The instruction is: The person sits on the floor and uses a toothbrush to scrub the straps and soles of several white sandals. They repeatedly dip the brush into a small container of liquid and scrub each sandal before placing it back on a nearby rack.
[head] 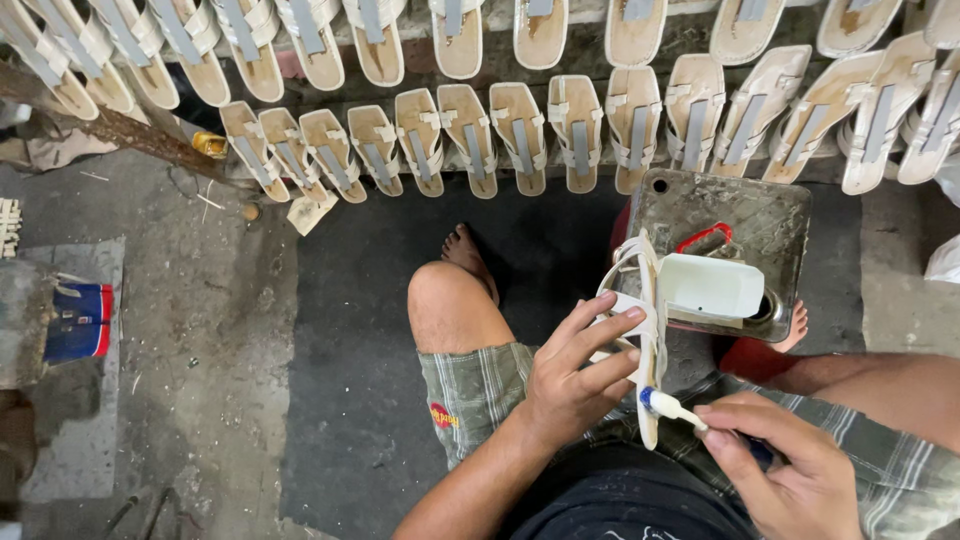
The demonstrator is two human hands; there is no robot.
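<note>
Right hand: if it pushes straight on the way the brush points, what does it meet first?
Right hand aims its white-tipped small brush up-left. First in line looks like the pale strapped sandal sole held edge-on by the left hand; depth is unclear, probably near contact.

Green-grey plaid shorts (480, 385) bearing a small red-and-yellow patch (443, 416); dark shirt (620, 500); arms sleeveless, feet bare.

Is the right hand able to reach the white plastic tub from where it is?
Probably yes. The right hand holds a small brush, and the white plastic tub sits just ahead on the grey stand. Only the pale sandal in the left hand partly intervenes.
</note>
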